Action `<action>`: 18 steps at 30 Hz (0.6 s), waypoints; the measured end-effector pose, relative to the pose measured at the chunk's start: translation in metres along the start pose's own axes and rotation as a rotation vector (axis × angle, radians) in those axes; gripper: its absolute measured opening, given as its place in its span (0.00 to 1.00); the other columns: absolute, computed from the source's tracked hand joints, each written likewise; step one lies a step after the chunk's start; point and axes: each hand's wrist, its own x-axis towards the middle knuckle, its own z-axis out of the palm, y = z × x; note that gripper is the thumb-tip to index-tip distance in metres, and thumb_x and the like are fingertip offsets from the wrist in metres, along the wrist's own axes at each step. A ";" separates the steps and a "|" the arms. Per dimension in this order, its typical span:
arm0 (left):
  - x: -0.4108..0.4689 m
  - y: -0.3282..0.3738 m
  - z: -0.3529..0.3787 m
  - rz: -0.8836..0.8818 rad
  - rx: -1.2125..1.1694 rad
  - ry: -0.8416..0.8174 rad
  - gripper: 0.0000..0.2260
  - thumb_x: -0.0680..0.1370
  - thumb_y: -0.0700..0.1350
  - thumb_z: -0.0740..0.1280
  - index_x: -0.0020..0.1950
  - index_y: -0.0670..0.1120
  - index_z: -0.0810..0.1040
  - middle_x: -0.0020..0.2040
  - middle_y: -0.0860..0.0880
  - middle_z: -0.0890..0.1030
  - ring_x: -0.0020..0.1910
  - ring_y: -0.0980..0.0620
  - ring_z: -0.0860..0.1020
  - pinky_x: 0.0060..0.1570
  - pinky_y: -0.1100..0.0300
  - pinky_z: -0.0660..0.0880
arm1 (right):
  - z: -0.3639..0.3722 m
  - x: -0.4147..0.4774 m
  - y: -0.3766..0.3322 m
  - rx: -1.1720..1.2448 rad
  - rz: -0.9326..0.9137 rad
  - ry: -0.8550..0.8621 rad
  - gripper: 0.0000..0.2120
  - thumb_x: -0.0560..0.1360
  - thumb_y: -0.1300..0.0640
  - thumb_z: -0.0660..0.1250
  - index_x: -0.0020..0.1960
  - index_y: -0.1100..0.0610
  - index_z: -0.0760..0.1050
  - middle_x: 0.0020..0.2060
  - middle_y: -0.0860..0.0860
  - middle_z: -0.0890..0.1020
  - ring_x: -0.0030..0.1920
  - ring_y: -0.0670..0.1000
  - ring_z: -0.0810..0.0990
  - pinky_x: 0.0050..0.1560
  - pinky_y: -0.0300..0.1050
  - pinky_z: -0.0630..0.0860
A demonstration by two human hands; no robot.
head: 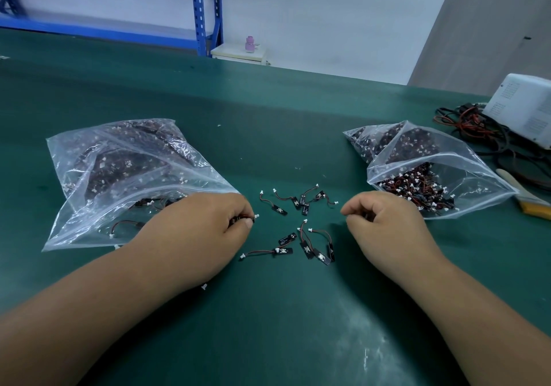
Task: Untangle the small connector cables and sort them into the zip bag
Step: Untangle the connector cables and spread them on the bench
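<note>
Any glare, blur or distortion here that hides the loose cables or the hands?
Head view: wide-angle bending bows the far edge of the green mat and tilts the blue shelf; glare streaks on the left zip bag and right zip bag, pale sheen on the mat bottom right; loose cables, left hand and right hand sharp.
</note>
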 end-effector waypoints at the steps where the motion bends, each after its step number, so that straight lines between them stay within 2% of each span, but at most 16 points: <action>1: -0.001 0.001 0.000 0.026 -0.014 -0.012 0.06 0.78 0.55 0.60 0.49 0.60 0.76 0.45 0.74 0.73 0.44 0.70 0.72 0.35 0.66 0.67 | -0.001 -0.001 -0.002 0.006 -0.044 0.015 0.09 0.71 0.62 0.70 0.36 0.49 0.80 0.34 0.41 0.80 0.42 0.40 0.77 0.40 0.34 0.70; 3: -0.003 0.004 -0.001 0.104 -0.035 -0.037 0.07 0.78 0.57 0.60 0.51 0.60 0.76 0.44 0.69 0.76 0.45 0.68 0.73 0.38 0.67 0.68 | -0.004 -0.005 -0.012 0.043 -0.175 0.025 0.07 0.73 0.55 0.70 0.36 0.50 0.79 0.33 0.43 0.79 0.40 0.43 0.77 0.41 0.40 0.72; 5: -0.007 0.009 -0.002 0.204 -0.020 -0.057 0.08 0.77 0.59 0.59 0.53 0.61 0.75 0.41 0.65 0.77 0.45 0.65 0.74 0.41 0.68 0.69 | -0.007 -0.014 -0.027 0.063 -0.342 -0.028 0.11 0.75 0.46 0.67 0.38 0.50 0.78 0.34 0.43 0.76 0.39 0.44 0.76 0.40 0.44 0.72; 8: -0.012 0.018 -0.003 0.338 0.011 -0.072 0.09 0.78 0.60 0.59 0.51 0.60 0.75 0.40 0.62 0.76 0.43 0.61 0.73 0.41 0.65 0.70 | -0.003 -0.029 -0.050 0.031 -0.489 -0.147 0.15 0.75 0.40 0.64 0.40 0.50 0.78 0.35 0.43 0.75 0.38 0.46 0.75 0.39 0.48 0.73; 12: -0.014 0.020 -0.004 0.408 0.071 -0.060 0.09 0.77 0.57 0.58 0.47 0.55 0.74 0.39 0.57 0.75 0.41 0.57 0.72 0.43 0.57 0.72 | 0.007 -0.040 -0.063 -0.012 -0.515 -0.200 0.14 0.77 0.43 0.61 0.41 0.52 0.76 0.35 0.46 0.73 0.38 0.52 0.74 0.37 0.54 0.73; 15: -0.013 0.017 -0.004 0.404 0.053 -0.082 0.06 0.79 0.58 0.60 0.52 0.59 0.73 0.40 0.61 0.73 0.44 0.60 0.70 0.45 0.62 0.70 | 0.009 -0.041 -0.060 -0.006 -0.506 -0.189 0.11 0.77 0.46 0.63 0.41 0.52 0.77 0.35 0.47 0.74 0.38 0.53 0.74 0.38 0.55 0.73; 18: -0.013 0.016 -0.004 0.395 0.043 -0.096 0.09 0.78 0.59 0.59 0.55 0.60 0.73 0.43 0.62 0.74 0.46 0.61 0.72 0.47 0.63 0.70 | 0.009 -0.039 -0.056 0.018 -0.496 -0.170 0.11 0.77 0.47 0.64 0.40 0.52 0.77 0.34 0.47 0.74 0.37 0.53 0.74 0.37 0.55 0.73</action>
